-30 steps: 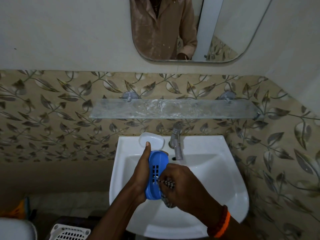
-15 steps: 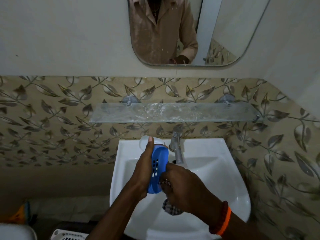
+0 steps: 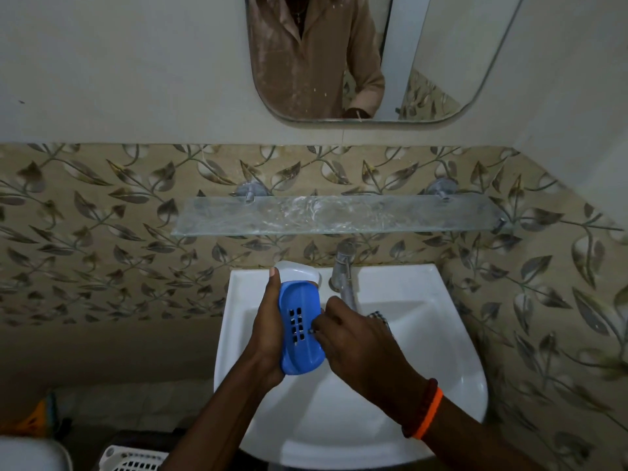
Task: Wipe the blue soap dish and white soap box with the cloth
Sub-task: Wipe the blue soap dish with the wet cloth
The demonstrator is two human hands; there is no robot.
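Observation:
My left hand (image 3: 266, 329) grips the blue soap dish (image 3: 300, 326) from its left side and holds it over the white sink (image 3: 441, 351), its slotted face turned toward me. My right hand (image 3: 356, 348) holds a checked cloth (image 3: 379, 317) and presses it against the dish's right edge; most of the cloth is hidden under that hand. The white soap box (image 3: 300, 271) lies on the sink's back rim, just behind the dish and left of the tap (image 3: 345, 270).
A glass shelf (image 3: 339, 215) is fixed to the leaf-patterned tiles above the sink, and a mirror (image 3: 373, 56) hangs higher up. A white slotted basket (image 3: 132, 460) sits on the floor at the lower left.
The blue dish has turned so more of its slotted face shows. My right hand has shifted to the dish's right edge, and the cloth now shows behind that hand instead of hanging below it.

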